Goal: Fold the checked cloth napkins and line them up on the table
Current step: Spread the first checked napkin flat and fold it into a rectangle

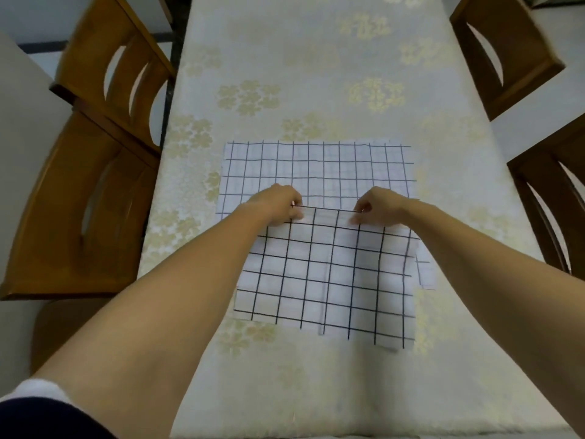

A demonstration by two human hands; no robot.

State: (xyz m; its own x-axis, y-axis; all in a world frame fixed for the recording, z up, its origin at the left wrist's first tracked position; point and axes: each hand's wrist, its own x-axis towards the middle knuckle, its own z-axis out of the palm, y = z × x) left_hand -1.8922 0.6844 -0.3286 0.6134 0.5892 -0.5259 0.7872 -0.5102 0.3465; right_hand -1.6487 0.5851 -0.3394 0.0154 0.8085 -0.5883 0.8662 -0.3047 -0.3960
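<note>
- A dark sleeve (41, 413) with a white cuff shows at the lower left corner, nearest the camera.
- Two bare forearms reach forward over the near end of one long table (316, 391).
- The table is covered by a cream tablecloth (285, 58) printed with pale gold flower clusters.
- Two layers of checked cloth lie in the middle of the table, white with a dark grid. I cannot tell whether they are two separate napkins or one napkin doubled over.
- The upper checked cloth (329, 280) is the nearer layer, with bold lines and larger-looking squares. One vertical crease runs down it just right of centre. Its near edge sits slightly askew, lower on the right.
- The left hand (278, 205) pinches the far edge of the upper checked cloth, with its fingers curled round it.
- The right hand (376, 207) pinches the same edge in the same way. The two hands are apart, with a short taut stretch of edge between them.
- The lower checked cloth (316, 169) has fainter lines and lies flat beyond the hands. A strip of it also shows past the right side of the upper layer.
- Four wooden chairs stand at the table's sides:
  - near left chair (53, 217)
  - far left chair (91, 39)
  - near right chair (554, 144)
  - far right chair (525, 42)
</note>
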